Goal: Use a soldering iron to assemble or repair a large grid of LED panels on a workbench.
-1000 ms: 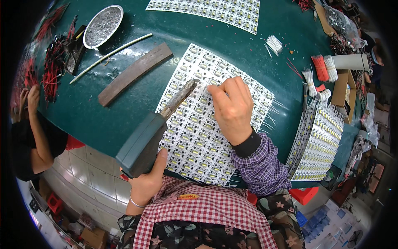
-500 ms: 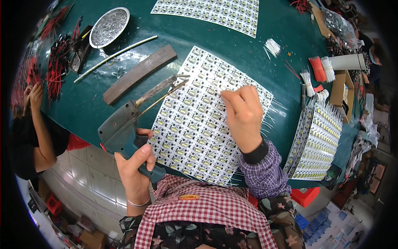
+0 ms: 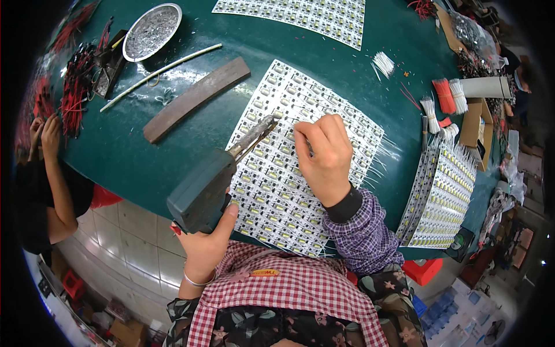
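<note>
My left hand [image 3: 205, 246] is closed around the handle of a dark green soldering gun [image 3: 202, 191]. The gun's metal tip reaches over a white sheet of small circuit boards [image 3: 272, 202] with yellow components, close to the fingertips of my right hand [image 3: 326, 156]. That hand is closed in a pinch just above the sheet; whatever sits between finger and thumb is too small to make out. Thin white wires [image 3: 378, 168] stick out from the sheet's right edge.
Left of the sheet lie a curved brown bar [image 3: 196, 99], a pale rod [image 3: 162, 72] and a metal bowl [image 3: 152, 33]. On the right stand wired board sheets [image 3: 442, 196], wire bundles [image 3: 444, 96] and a cardboard box [image 3: 477, 130]. Another person's hands [image 3: 49, 136] are at far left.
The soldering gun has swung right and turned, its tip now over the sheet nearer my right fingertips. My right hand has shifted slightly left, still pinched.
</note>
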`<state>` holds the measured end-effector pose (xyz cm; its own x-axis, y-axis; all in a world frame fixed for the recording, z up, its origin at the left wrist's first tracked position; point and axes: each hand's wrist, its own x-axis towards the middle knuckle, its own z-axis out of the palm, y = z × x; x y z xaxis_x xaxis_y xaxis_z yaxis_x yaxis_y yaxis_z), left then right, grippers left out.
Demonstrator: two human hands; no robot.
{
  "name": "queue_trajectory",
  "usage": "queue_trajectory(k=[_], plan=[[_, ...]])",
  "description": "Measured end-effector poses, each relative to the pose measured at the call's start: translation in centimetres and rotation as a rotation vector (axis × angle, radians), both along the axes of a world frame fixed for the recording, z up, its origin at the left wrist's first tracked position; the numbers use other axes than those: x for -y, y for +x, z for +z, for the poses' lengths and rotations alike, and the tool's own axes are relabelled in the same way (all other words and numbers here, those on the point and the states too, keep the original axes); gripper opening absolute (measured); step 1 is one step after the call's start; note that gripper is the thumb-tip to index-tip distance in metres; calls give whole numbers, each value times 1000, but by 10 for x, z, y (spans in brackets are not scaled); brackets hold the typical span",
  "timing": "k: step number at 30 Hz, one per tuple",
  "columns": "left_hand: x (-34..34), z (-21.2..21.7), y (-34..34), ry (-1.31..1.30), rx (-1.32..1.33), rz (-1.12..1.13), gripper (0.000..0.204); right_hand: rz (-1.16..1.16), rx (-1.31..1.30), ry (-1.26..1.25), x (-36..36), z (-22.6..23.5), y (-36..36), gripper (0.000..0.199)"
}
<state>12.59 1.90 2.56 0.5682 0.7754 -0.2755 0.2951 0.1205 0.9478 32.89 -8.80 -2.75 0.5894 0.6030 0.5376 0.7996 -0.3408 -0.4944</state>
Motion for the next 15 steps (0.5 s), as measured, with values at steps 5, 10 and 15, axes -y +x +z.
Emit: queue_trajectory(k=[5,10,15], plan=[[2,-8,-2,101,20,-61,33,-4,16,-15,-1,-1,-2,14],[5,-14,-7,315,-88,-183,28,5,21,-12,-1,-2,-1,15],[5,-10,-8,243,-188,-172,18,8,19,-20,-1,-3,-2,16]])
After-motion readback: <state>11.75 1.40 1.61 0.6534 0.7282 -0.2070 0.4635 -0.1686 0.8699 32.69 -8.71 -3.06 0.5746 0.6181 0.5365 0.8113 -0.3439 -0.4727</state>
